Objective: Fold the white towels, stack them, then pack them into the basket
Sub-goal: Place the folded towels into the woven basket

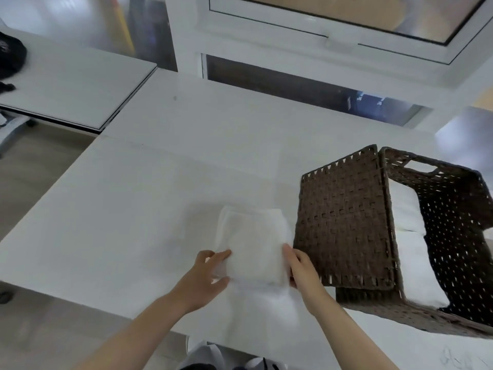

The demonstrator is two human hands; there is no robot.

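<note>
Two bare forearms come up from the bottom edge and reach forward over the white desk. Between them, at the very bottom, a bit of light clothing of the person is seen, blurred.

The left hand holds the left side of a small stack of folded white towels. Its thumb lies on top of the stack and the other fingers go under or against the side, so the hand is pinching the towel edge. The right hand is on the right side of the same stack, fingers closed against the edge, thumb on top; it also grips the towels. The stack is at the near part of the desk, a little right of the middle, and I cannot tell if it is lifted or rests on the surface. Below the stack there is more white cloth lying flat toward the near edge of the desk.

Just beside the stack, on the right, stands a dark brown woven basket. It is tilted, so its open side looks to the right and up. Inside the basket, folded white towels already lie against its wall. A handle hole is cut in the far wall.

Far left, on another white surface, a black object lies, partly cut by the frame.
</note>
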